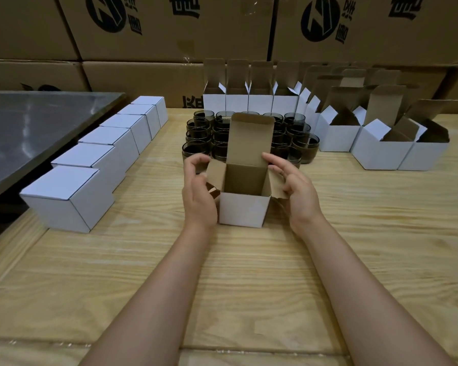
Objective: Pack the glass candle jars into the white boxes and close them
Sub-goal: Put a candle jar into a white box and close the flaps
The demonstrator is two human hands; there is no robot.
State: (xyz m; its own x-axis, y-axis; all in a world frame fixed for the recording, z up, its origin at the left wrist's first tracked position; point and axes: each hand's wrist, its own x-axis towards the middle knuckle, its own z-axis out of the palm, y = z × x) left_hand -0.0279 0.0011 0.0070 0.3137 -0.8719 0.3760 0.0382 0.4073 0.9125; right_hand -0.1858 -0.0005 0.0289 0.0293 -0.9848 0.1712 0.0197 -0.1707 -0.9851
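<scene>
An open white box (243,210) stands on the wooden table (249,281) in front of me, its brown lid flap upright at the back. My left hand (197,192) lies against the box's left side with fingers curled over the left side flap. My right hand (298,188) grips the right side flap, which is spread outward. The inside shows only brown cardboard walls; I cannot see the bottom. Just behind the box stand several dark smoky glass candle jars (198,128) in a tight cluster.
Several closed white boxes (72,196) form a row along the left, beside a grey metal table (32,128). Open empty white boxes (238,101) line the back and the right side (381,151). Large brown cartons (169,27) wall off the rear.
</scene>
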